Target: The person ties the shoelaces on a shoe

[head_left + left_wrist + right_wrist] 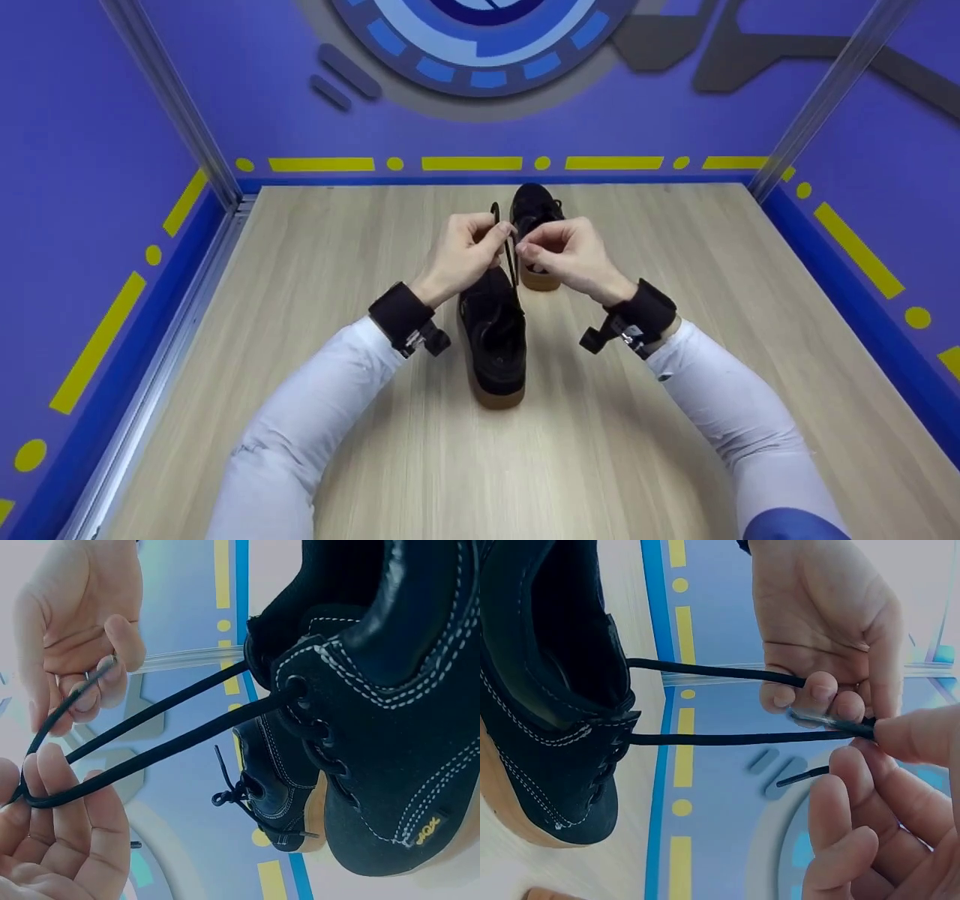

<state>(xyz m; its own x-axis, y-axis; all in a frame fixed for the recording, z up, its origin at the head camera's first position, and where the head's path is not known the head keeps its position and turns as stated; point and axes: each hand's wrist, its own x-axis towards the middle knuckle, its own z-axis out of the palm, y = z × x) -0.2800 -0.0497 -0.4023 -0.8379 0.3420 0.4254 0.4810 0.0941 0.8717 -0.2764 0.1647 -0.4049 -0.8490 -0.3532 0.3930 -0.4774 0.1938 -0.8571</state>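
A black shoe point(501, 381) with a tan sole stands below my hands, its toe pointing away from me. Both ends of its black shoelace point(165, 756) are drawn up taut from the top eyelets. My left hand point(466, 251) pinches the lace above the toe, where the two strands cross. Close to its right, my right hand point(576, 256) pinches a lace end between thumb and fingers. A loose lace tip point(802, 777) sticks out beside the right fingers in the right wrist view. White stitching point(390, 699) runs along the shoe's side.
A second black shoe point(532, 201), its lace tied in a bow point(231, 795), stands farther back, partly behind my right hand. The wooden tabletop point(360, 465) ends at a blue back wall point(300, 135) with yellow marks. Metal posts point(180, 112) stand at the corners.
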